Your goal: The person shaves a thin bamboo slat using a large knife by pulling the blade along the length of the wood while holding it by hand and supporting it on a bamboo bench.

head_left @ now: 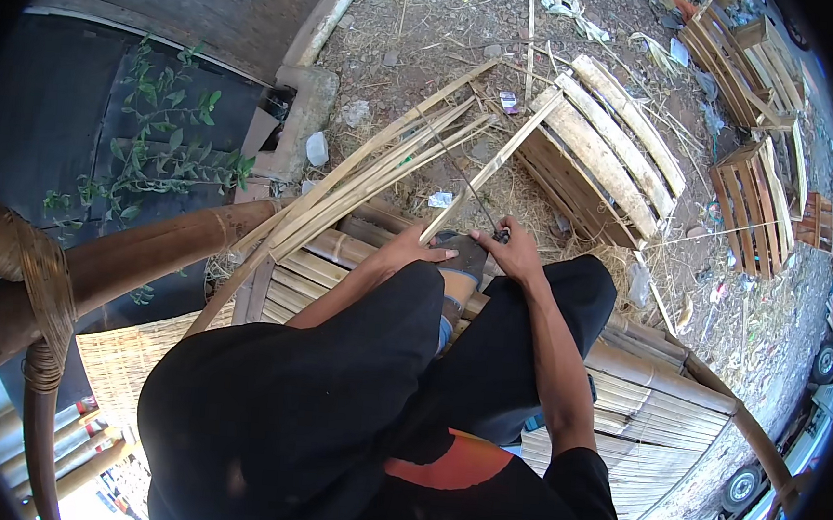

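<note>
Bamboo strip (490,171), long axis forward-right, left hand (403,252) pinching, right hand (518,256) clasping knife (503,235)

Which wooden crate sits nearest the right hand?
The crate with broad, pale slats on top, just above and right of the right hand in the picture; the other crates stand farther right.

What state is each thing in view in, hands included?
Left hand: closed on a pale strip
Right hand: closed on a thin tool
Pale strip: angled away from the person
Thin tool: crossing the strip in view; contact unclear
Other strips: fanned at far ends
Nearest crate: on the ground
Plant: leafy, green
</note>
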`<state>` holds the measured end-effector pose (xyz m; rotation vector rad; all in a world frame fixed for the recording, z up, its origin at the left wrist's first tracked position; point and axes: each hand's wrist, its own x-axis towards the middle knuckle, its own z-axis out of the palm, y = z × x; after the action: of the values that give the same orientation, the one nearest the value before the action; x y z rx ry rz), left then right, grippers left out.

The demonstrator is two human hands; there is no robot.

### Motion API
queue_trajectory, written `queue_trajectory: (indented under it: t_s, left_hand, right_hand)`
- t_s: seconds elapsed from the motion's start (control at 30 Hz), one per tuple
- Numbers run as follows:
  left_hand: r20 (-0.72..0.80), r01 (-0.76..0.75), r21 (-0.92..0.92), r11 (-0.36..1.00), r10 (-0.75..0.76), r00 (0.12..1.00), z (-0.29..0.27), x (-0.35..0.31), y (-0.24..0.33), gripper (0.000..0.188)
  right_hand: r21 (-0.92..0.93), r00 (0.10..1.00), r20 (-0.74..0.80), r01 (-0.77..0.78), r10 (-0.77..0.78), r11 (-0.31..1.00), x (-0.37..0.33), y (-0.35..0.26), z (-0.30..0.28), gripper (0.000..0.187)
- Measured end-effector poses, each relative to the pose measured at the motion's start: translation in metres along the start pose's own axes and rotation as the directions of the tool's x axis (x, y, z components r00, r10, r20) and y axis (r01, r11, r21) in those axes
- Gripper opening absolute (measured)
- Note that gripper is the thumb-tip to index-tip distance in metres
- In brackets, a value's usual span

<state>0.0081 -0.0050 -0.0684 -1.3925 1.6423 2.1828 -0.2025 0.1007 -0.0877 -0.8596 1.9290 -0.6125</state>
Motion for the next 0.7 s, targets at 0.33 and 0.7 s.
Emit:
queue_trajectory:
  t_s: [0.33,0.7]
  left_hand:
    - [0.023,0.031,0.003,1.000,-0.031,0.999,0.000,-0.008,0.014,0.044]
    - [0.029,0.059,0.085,0.995,-0.062,0.998,-0.002,-0.005,0.013,0.046]
  right_hand:
    - [0.099,0.988,-0.075,0.142,-0.135,0.985,-0.008,-0.009,-0.008,0.066]
    - [0.118,0.998,-0.056,-0.032,0.039,0.992,0.010,0.010,-0.002,0.077]
